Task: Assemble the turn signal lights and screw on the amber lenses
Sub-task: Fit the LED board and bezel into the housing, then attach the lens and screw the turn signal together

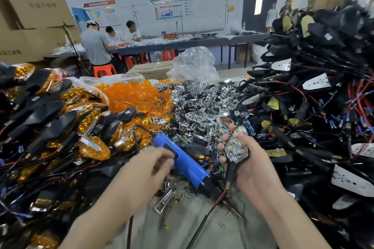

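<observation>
Head view: plastic bag (121,78) mid-table, full of amber lenses (131,95). Chrome reflectors (202,99) are heaped just right of it. Finished lights (60,111) piled left, wired black housings (315,87) stacked right. Right hand (251,163) grasps a light without lens (235,146), reflector up. Left hand (149,164) curls round the blue screwdriver (182,160) beside it.

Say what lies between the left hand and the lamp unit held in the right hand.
The blue electric screwdriver, slanting tip-down: the left hand grips its body, and the right hand holds the lamp unit. The head view shows this.
</observation>
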Available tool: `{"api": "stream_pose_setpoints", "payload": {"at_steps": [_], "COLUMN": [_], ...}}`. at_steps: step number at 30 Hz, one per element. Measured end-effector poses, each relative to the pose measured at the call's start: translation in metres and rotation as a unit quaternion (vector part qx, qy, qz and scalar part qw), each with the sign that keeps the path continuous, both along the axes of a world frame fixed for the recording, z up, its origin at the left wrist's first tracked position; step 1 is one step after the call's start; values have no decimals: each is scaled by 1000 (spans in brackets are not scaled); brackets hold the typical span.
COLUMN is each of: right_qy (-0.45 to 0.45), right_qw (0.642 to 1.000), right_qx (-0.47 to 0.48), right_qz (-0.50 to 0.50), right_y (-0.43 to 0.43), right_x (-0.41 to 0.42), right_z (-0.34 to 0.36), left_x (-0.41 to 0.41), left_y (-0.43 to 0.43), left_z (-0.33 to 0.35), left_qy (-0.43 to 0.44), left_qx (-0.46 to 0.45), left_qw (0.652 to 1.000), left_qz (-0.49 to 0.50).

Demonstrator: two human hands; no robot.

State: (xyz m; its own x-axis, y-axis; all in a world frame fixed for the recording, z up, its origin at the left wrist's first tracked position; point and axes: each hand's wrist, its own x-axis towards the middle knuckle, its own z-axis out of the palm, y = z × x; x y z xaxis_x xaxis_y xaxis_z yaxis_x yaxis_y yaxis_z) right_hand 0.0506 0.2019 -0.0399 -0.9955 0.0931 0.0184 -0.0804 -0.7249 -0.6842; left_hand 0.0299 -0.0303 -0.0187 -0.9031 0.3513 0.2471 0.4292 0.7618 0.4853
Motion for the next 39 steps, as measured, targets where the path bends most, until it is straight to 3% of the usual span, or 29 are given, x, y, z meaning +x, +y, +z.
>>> {"api": "stream_pose_setpoints", "payload": {"at_steps": [5,13,17,22,28,33,36,39], "right_qy": [-9,-13,-15,-16,-23,-32,-35,-29], "right_qw": [1000,999,999,999,999,999,999,999], "right_qx": [23,-40,-40,-38,-41,-35,-26,-14], "right_qz": [-11,18,4,8,-1,-11,-20,-31], "right_y": [-1,13,14,14,15,13,12,12], "right_x": [-31,-59,-61,-62,-62,-58,-53,-45], "right_z": [10,5,3,1,2,4,6,8], "left_x": [-71,-182,-206,-212,-205,-188,-164,-120], "left_y": [8,28,36,36,27,19,23,34], "left_z": [17,14,6,5,16,40,54,57], "left_qy": [26,-28,-67,46,144,129,92,22], "left_qx": [11,-175,-174,-264,-274,-163,4,193], "left_qw": [998,980,980,958,943,967,983,972], "left_qz": [60,93,65,98,122,146,156,131]}}
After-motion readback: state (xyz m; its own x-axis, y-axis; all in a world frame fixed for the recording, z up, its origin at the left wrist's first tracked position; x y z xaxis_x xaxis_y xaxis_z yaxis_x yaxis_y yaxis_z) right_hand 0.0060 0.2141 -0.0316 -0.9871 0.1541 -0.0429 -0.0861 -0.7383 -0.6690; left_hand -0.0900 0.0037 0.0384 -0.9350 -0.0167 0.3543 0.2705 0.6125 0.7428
